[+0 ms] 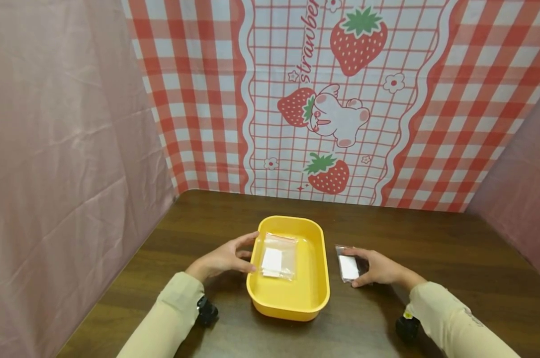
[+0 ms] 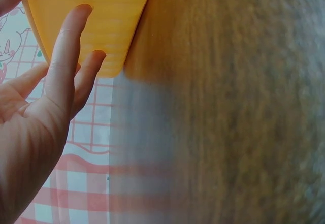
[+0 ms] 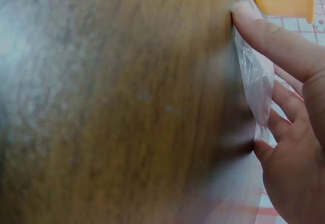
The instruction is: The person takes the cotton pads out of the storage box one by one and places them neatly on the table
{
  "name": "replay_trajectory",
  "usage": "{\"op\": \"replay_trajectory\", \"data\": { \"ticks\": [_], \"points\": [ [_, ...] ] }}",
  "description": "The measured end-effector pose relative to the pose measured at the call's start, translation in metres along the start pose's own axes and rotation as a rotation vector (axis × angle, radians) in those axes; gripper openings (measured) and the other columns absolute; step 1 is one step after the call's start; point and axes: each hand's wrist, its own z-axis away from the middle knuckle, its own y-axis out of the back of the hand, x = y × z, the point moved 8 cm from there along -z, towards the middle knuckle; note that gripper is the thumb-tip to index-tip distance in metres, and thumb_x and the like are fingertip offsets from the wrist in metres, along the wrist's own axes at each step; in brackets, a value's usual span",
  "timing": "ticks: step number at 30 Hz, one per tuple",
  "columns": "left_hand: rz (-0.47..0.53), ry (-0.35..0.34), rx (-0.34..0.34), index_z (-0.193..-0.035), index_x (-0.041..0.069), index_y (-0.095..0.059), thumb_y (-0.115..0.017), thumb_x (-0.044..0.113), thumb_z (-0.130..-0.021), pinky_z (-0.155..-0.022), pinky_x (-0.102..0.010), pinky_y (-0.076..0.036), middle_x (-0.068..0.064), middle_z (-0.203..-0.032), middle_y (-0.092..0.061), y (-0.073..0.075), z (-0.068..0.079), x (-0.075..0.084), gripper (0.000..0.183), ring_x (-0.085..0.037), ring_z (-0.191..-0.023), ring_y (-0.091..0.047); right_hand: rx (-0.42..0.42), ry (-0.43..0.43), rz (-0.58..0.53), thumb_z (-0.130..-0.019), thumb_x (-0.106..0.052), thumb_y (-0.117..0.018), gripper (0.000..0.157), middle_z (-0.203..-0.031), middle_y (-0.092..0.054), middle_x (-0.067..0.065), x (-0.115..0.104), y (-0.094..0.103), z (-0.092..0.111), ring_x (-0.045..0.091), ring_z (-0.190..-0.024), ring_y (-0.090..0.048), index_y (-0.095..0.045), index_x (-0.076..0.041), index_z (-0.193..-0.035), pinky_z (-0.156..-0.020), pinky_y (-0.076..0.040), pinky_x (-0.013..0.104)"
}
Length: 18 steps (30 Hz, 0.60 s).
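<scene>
Against the left side of a yellow plastic tray (image 1: 315, 298) rests my left hand (image 1: 225, 257), its fingers spread along the rim. The left wrist view has some of these fingers, nearly straight, against the tray's outer wall (image 2: 109, 21). Inside the tray, towards its left, lies a clear zip bag (image 1: 288, 258) with a white card-like piece in it. My right hand (image 1: 379, 268) grips a second clear bag (image 1: 348, 267) with a white piece, on the table right of the tray. In the right wrist view, thumb and fingers hold the crinkled bag (image 3: 256, 76) by its edges.
The dark wooden table (image 1: 198, 219) reaches back to a red-and-white strawberry cloth (image 1: 328, 114). A pink cloth (image 1: 73, 149) hangs along the left edge, with another pink cloth (image 1: 520, 199) at the right. Black devices sit at both wrists.
</scene>
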Motion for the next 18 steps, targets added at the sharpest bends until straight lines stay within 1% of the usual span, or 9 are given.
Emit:
{"op": "replay_trajectory", "data": {
  "ticks": [3, 5, 7, 9, 11, 16, 18],
  "points": [
    [0.002, 0.002, -0.001, -0.149, 0.006, -0.017, -0.074, 0.003, -0.077, -0.082, -0.041, -0.051, -0.02, -0.146, -0.022, 0.0, 0.0, 0.0, 0.091, -0.037, -0.122, -0.039, 0.0, -0.006, 0.014, -0.067, -0.029, -0.084, 0.077, -0.127, -0.048, 0.03, 0.001, 0.0, 0.001, 0.042, -0.109, -0.047, -0.05, 0.004, -0.127, -0.081, -0.043, 0.036],
    [0.002, 0.004, 0.0, -0.149, 0.006, -0.017, -0.074, 0.003, -0.077, -0.082, -0.041, -0.051, -0.02, -0.146, -0.022, 0.0, -0.001, -0.001, 0.091, -0.036, -0.122, -0.04, 0.003, -0.022, 0.012, -0.066, -0.03, -0.084, 0.078, -0.13, -0.045, 0.032, 0.003, 0.0, 0.001, 0.048, -0.117, -0.04, -0.05, 0.004, -0.128, -0.086, -0.042, 0.045],
    [0.002, 0.006, 0.0, -0.149, 0.006, -0.017, -0.074, 0.003, -0.077, -0.082, -0.041, -0.052, -0.02, -0.146, -0.021, 0.0, -0.002, -0.001, 0.092, -0.036, -0.122, -0.04, 0.009, -0.051, -0.012, -0.066, -0.03, -0.084, 0.08, -0.133, -0.041, 0.032, 0.005, 0.001, 0.001, 0.052, -0.123, -0.032, -0.049, 0.004, -0.13, -0.092, -0.038, 0.055],
    [0.002, 0.007, -0.001, -0.149, 0.006, -0.017, -0.074, 0.003, -0.077, -0.082, -0.041, -0.052, -0.02, -0.146, -0.022, 0.001, -0.002, -0.001, 0.092, -0.036, -0.122, -0.04, 0.027, -0.085, -0.05, -0.067, -0.03, -0.084, 0.082, -0.135, -0.037, 0.033, 0.008, 0.003, 0.001, 0.052, -0.126, -0.027, -0.047, 0.004, -0.132, -0.095, -0.032, 0.062],
    [0.001, 0.009, -0.001, -0.149, 0.006, -0.017, -0.074, 0.003, -0.077, -0.082, -0.041, -0.052, -0.02, -0.146, -0.022, 0.001, -0.002, -0.002, 0.092, -0.036, -0.122, -0.04, 0.053, -0.112, -0.069, -0.068, -0.03, -0.083, 0.083, -0.136, -0.036, 0.033, 0.01, 0.005, 0.001, 0.051, -0.126, -0.027, -0.045, 0.005, -0.134, -0.096, -0.029, 0.063],
    [-0.001, 0.013, 0.0, -0.149, 0.007, -0.017, -0.073, 0.002, -0.078, -0.082, -0.041, -0.052, -0.02, -0.147, -0.02, 0.001, -0.003, -0.002, 0.091, -0.036, -0.123, -0.039, 0.146, -0.099, -0.069, -0.071, -0.026, -0.081, 0.078, -0.131, -0.046, 0.028, 0.009, 0.012, -0.001, 0.046, -0.121, -0.039, -0.046, 0.008, -0.131, -0.094, -0.034, 0.061],
    [0.0, 0.013, -0.001, -0.149, 0.007, -0.017, -0.073, 0.001, -0.078, -0.082, -0.041, -0.052, -0.02, -0.147, -0.02, 0.002, -0.002, -0.002, 0.091, -0.036, -0.123, -0.039, 0.178, -0.093, -0.096, -0.072, -0.022, -0.081, 0.075, -0.129, -0.048, 0.027, 0.007, 0.014, -0.002, 0.044, -0.119, -0.042, -0.046, 0.008, -0.131, -0.094, -0.035, 0.06]
  ]
}}
